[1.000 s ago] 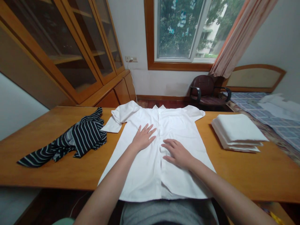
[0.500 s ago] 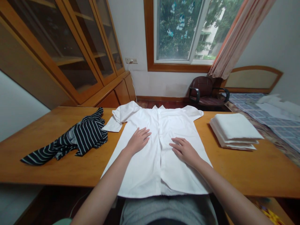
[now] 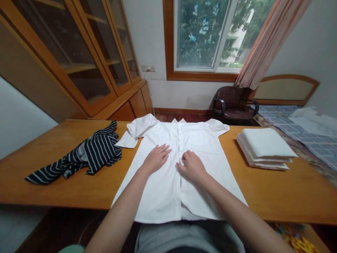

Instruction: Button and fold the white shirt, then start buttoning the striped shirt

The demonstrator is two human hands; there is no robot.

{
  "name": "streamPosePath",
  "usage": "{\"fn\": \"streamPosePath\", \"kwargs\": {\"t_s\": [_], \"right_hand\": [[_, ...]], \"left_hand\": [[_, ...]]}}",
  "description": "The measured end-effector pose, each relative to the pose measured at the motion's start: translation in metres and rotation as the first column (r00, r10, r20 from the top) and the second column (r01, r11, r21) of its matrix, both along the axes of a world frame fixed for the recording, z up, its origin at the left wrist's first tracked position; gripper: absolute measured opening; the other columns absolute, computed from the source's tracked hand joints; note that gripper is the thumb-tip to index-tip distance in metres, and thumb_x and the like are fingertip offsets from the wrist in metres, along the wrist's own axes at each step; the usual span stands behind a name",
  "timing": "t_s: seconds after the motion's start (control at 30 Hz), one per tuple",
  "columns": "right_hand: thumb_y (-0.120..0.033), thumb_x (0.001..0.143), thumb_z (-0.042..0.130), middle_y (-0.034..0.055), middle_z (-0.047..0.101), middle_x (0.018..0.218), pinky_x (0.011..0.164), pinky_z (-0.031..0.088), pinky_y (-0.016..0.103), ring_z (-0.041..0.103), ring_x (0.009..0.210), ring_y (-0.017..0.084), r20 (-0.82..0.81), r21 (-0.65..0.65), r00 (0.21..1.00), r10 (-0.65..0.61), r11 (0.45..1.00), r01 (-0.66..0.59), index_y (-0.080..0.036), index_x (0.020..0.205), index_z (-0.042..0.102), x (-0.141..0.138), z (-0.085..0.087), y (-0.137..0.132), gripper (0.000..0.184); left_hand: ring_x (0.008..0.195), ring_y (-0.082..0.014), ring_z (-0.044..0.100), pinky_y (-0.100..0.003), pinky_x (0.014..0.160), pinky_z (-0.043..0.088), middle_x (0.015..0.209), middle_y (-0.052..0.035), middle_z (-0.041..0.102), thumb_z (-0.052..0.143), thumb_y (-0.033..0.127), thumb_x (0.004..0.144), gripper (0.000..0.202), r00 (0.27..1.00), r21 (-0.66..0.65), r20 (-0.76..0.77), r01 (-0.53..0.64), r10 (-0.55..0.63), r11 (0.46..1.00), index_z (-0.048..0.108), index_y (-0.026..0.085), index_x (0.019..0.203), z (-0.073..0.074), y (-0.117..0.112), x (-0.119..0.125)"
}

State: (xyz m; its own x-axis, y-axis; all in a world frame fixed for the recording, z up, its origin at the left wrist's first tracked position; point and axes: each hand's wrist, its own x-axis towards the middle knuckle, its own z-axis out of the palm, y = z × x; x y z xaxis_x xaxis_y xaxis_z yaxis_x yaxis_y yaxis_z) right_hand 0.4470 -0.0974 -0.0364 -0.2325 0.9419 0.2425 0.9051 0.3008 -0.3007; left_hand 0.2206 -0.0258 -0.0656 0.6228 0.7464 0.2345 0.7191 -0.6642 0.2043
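Shirt laid flat on table, hands over it

L hand is laid palm-down on shirt, grip slightly spread. R hand is curled near shirt's midline; whether its grip is pinching fabric can't be told. Shirt's flanked by striped garment (L) & white stack (R).

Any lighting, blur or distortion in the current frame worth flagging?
Head view: wide-angle stretch makes the cabinet lean; head view: the window is bright, the pale building outside washed out; head view: folds in the white shirt stay readable, shadows soft; head view: yellow item at bottom right too smeared to identify.
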Motion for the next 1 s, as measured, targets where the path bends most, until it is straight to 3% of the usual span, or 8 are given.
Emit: {"fn": "streamPosePath", "kwargs": {"t_s": [0.17, 0.27, 0.37, 0.53, 0.67, 0.8, 1.0], "right_hand": [[-0.021, 0.084, 0.057, 0.008, 0.065, 0.091, 0.073, 0.042, 0.031, 0.058, 0.086, 0.023, -0.013, -0.07, 0.998, -0.056, 0.996, 0.055, -0.019, 0.091, 0.059, -0.005, -0.007, 0.005, 0.007], [-0.016, 0.085, 0.052, 0.0046, 0.068, 0.085, 0.068, 0.041, 0.028, 0.06, 0.076, 0.019, -0.156, -0.155, 0.983, -0.101, 0.985, 0.077, -0.02, 0.1, 0.062, 0.008, -0.009, 0.011, 0.019], [-0.016, 0.083, 0.053, 0.0039, 0.069, 0.087, 0.072, 0.043, 0.028, 0.061, 0.077, 0.019, -0.246, -0.145, 0.965, -0.094, 0.988, 0.059, -0.019, 0.116, 0.062, 0.019, -0.01, 0.014, 0.034], [-0.018, 0.081, 0.055, 0.0057, 0.068, 0.09, 0.08, 0.043, 0.031, 0.06, 0.086, 0.022, -0.176, -0.082, 0.982, -0.062, 0.995, 0.049, -0.019, 0.121, 0.062, 0.016, -0.008, 0.013, 0.04], [-0.028, 0.083, 0.06, 0.0086, 0.065, 0.097, 0.078, 0.041, 0.033, 0.058, 0.09, 0.025, -0.065, -0.041, 0.994, -0.085, 0.996, 0.083, -0.021, 0.118, 0.061, 0.004, -0.005, 0.015, 0.036], [-0.03, 0.083, 0.06, 0.0091, 0.063, 0.098, 0.079, 0.041, 0.034, 0.057, 0.091, 0.026, -0.049, -0.055, 0.992, -0.113, 0.992, 0.11, -0.02, 0.115, 0.06, -0.001, -0.01, 0.018, 0.033], [-0.027, 0.085, 0.059, 0.0077, 0.063, 0.095, 0.08, 0.041, 0.034, 0.057, 0.089, 0.024, -0.142, -0.047, 0.986, -0.088, 0.996, 0.082, -0.02, 0.11, 0.063, 0.006, -0.02, 0.022, 0.026]], "left_hand": [[0.144, -0.0212, 0.036, -0.048, 0.121, 0.024, 0.151, -0.0012, 0.047, 0.04, 0.032, 0.1, 0.041, 0.999, 0.002, -0.011, -0.03, 0.03, 1.0, 0.053, 0.03, 0.139, -0.001, 0.001, 0.0], [0.143, -0.0212, 0.036, -0.049, 0.121, 0.023, 0.15, -0.0009, 0.048, 0.041, 0.032, 0.1, 0.041, 0.999, 0.009, -0.007, -0.037, 0.037, 0.999, 0.054, 0.03, 0.138, -0.002, 0.001, 0.0], [0.142, -0.022, 0.038, -0.049, 0.12, 0.024, 0.148, -0.0012, 0.051, 0.041, 0.032, 0.099, 0.041, 0.999, 0.01, -0.005, -0.046, 0.046, 0.999, 0.055, 0.029, 0.137, -0.002, 0.0, 0.001], [0.138, -0.0242, 0.044, -0.051, 0.118, 0.027, 0.143, -0.003, 0.056, 0.046, 0.029, 0.096, 0.037, 0.997, 0.024, 0.028, -0.078, 0.077, 0.997, 0.062, 0.028, 0.13, 0.004, -0.002, 0.006], [0.114, -0.0261, 0.059, -0.051, 0.111, 0.034, 0.118, -0.0071, 0.07, 0.051, 0.025, 0.092, 0.026, 0.998, 0.046, 0.008, -0.069, 0.069, 0.997, 0.072, 0.024, 0.108, 0.021, 0.002, 0.017], [0.093, -0.0243, 0.061, -0.041, 0.09, 0.047, 0.089, -0.0081, 0.07, 0.051, 0.024, 0.092, 0.022, 0.997, 0.046, 0.032, -0.067, 0.065, 0.997, 0.072, 0.02, 0.086, 0.034, 0.013, 0.035], [0.081, -0.0182, 0.06, -0.031, 0.078, 0.048, 0.08, -0.0037, 0.065, 0.05, 0.02, 0.09, 0.019, 0.961, -0.027, 0.238, -0.139, 0.141, 0.99, 0.066, 0.02, 0.08, 0.018, 0.03, 0.056]]}}
